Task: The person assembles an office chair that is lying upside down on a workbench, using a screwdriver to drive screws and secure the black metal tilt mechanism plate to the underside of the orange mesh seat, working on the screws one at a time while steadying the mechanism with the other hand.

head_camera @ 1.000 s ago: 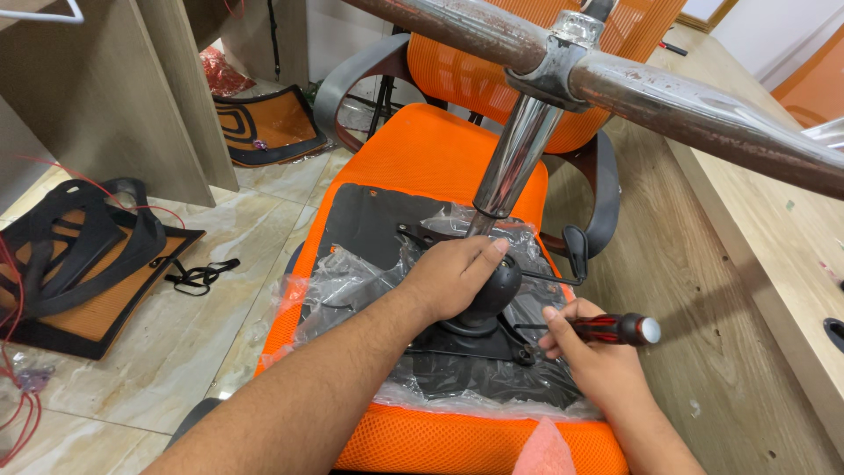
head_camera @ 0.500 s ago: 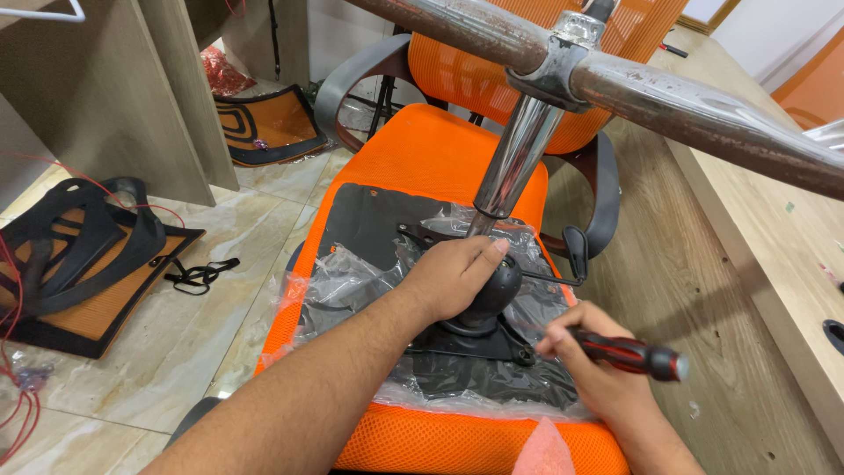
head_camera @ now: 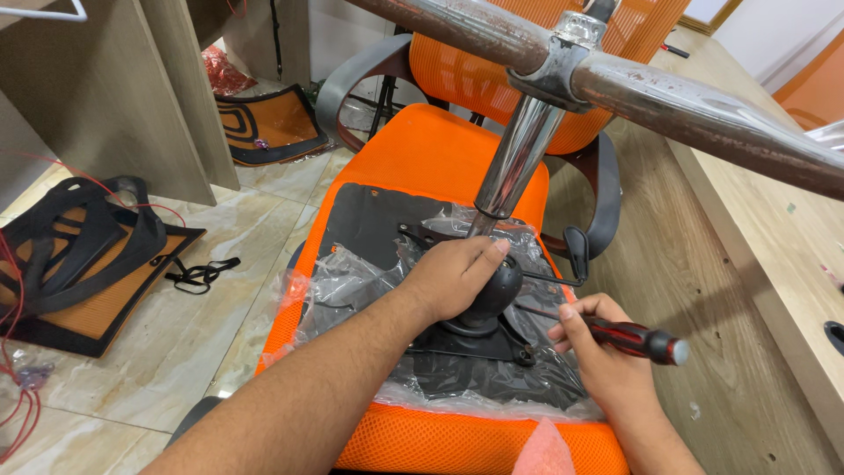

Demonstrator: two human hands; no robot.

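At frame centre my left hand (head_camera: 453, 277) cups the stiff, heavy black mechanism (head_camera: 482, 318); my right hand (head_camera: 602, 356) grips the screwdriver (head_camera: 629, 339) by its non-slip handle.

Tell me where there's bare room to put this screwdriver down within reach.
The wooden desktop right of the right hand is bare. The tile floor between the orange seat and the black mesh frame is mostly open. The plastic-wrapped mechanism plate under the left hand is crowded.
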